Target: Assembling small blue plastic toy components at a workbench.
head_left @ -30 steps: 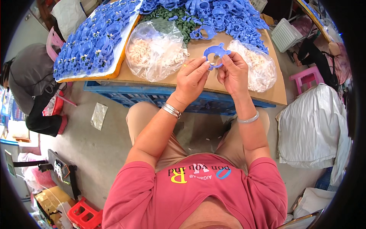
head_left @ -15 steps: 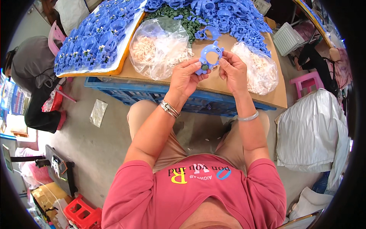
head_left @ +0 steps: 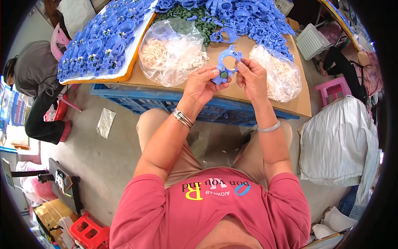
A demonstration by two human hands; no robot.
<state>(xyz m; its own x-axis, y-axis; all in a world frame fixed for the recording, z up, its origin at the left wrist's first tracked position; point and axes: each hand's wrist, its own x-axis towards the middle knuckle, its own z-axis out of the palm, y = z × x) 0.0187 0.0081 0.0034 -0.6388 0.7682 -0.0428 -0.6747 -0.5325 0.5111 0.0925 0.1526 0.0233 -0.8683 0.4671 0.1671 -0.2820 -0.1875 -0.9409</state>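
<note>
Between my hands, over the near edge of the cardboard tabletop, is a blue plastic part [head_left: 225,53] with a large round opening and small ear-like bumps. A small dark green piece [head_left: 224,75] sits in its lower body. My left hand [head_left: 200,86] grips the part's lower left, thumb on top. At its right edge, my right hand [head_left: 253,79] has thumb and forefinger pinched together; the fingertips hide whether they hold the part itself or something small. Close by lie two clear bags of small cream-coloured pieces, one bag [head_left: 172,54] on the left and another bag [head_left: 278,75] on the right.
A heap of blue plastic parts [head_left: 253,23] and a pile of dark green pieces [head_left: 182,13] cover the far tabletop. Rows of blue parts fill a yellow-edged tray [head_left: 132,68] at left. Blue crates [head_left: 137,99] stand underneath. Another person [head_left: 35,70] is at far left.
The blue part has tilted slightly in my hands. Both hands stay at nearly the same place, and the whole view has shifted a little.
</note>
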